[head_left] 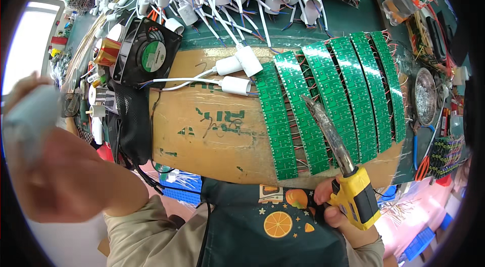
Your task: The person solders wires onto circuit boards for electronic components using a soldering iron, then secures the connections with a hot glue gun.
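A: How's your grip?
B: Your right hand point(332, 215) holds the yellow soldering iron point(348, 193), its shaft over the circuit boards point(356, 97); your left hand point(65, 171), left of them, is too blurred to tell.
A: And handling?
B: Boards look light, stiff, fragile: take their edges; keep to the iron's handle.

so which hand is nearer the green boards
Right. The right hand, holding the soldering iron, is just below the boards' lower edges in view; the left hand, blurred, is far to their left.
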`<state>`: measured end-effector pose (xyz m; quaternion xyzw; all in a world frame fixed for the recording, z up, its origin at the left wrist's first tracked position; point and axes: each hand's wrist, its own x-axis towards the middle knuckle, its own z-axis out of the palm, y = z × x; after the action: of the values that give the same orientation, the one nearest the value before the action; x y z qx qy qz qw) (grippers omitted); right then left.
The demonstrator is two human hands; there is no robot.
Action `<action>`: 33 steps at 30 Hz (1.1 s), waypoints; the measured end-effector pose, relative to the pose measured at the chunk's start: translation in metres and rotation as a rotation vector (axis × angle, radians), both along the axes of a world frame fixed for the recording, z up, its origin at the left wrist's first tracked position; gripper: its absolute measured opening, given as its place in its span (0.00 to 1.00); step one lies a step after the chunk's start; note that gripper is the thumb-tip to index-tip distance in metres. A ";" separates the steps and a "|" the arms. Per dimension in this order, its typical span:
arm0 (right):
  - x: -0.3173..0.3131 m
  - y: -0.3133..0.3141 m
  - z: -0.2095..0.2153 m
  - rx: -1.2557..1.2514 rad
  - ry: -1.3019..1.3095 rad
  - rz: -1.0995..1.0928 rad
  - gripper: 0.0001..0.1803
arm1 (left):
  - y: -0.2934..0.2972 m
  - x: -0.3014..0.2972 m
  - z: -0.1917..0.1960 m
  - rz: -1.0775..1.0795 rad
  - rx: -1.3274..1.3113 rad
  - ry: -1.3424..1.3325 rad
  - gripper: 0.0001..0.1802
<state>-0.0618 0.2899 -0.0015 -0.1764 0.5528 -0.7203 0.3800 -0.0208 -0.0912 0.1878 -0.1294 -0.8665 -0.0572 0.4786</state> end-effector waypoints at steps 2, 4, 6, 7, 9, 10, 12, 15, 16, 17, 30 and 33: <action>0.003 0.002 -0.003 0.052 0.008 0.004 0.28 | 0.016 -0.003 -0.039 0.016 -0.065 -0.334 0.12; 0.006 -0.001 0.001 -0.078 -0.003 -0.085 0.13 | 0.037 -0.007 -0.075 0.003 -0.040 -0.541 0.10; 0.004 0.007 0.005 -0.022 -0.077 -0.031 0.16 | 0.045 -0.005 -0.102 -0.017 -0.069 -0.737 0.13; 0.003 0.010 0.007 0.036 -0.149 0.013 0.19 | 0.052 -0.002 -0.111 0.035 -0.081 -0.829 0.15; 0.004 0.002 0.013 0.067 -0.088 0.035 0.18 | 0.055 -0.001 -0.129 0.028 0.006 -0.789 0.17; 0.004 -0.003 0.016 0.087 -0.029 0.056 0.17 | 0.056 -0.001 -0.138 0.025 0.082 -0.750 0.18; -0.004 -0.009 0.015 0.073 -0.034 0.081 0.16 | 0.057 -0.010 -0.160 0.043 0.156 -0.683 0.17; 0.008 -0.003 0.000 0.033 0.036 -0.036 0.17 | 0.055 -0.019 -0.173 0.044 0.232 -0.609 0.16; 0.006 -0.003 0.002 0.035 0.033 -0.030 0.17 | 0.054 -0.019 -0.175 0.040 0.237 -0.601 0.15; 0.001 -0.004 0.006 0.121 0.044 0.046 0.15 | 0.054 -0.019 -0.177 0.046 0.240 -0.603 0.15; 0.004 -0.011 0.016 0.317 0.170 0.114 0.10 | 0.049 -0.019 -0.187 -0.006 0.266 -0.532 0.21; 0.007 -0.016 0.020 0.317 0.003 0.076 0.20 | 0.048 -0.019 -0.188 -0.019 0.266 -0.536 0.21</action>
<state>-0.0549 0.2737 0.0186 -0.1361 0.6532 -0.6086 0.4294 -0.0397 -0.0430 0.0001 -0.0541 -0.9456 -0.2069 0.2451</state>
